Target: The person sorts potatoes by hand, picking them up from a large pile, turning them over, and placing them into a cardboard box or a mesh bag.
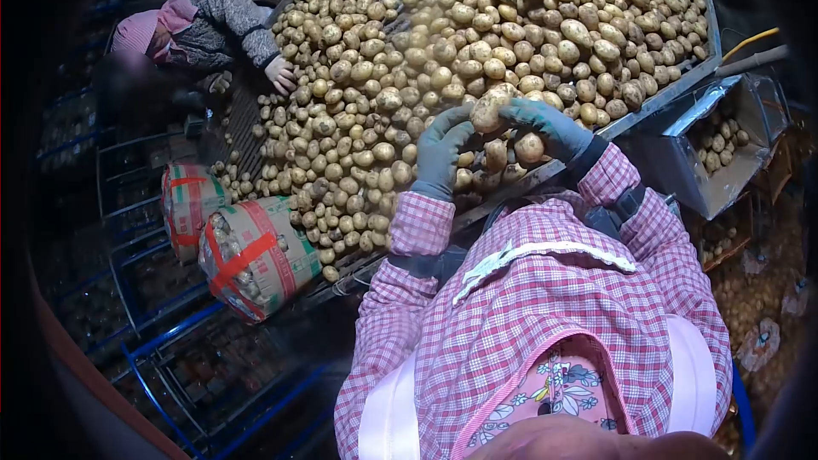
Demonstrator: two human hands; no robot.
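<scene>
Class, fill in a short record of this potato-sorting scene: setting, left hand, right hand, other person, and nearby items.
Setting: sorting table heaped with potatoes
Left hand: gloved, touching a large potato from the side
Right hand: gloved, on the same large potato, a smaller potato under its palm
Other person: a gloved hand reaching onto the pile from the far side
Nearby: filled sacks beside the table; metal bin holding a few potatoes

Sorting table (673,85) — metal-edged, tilted — heaped with loose potatoes (443,51)
</scene>
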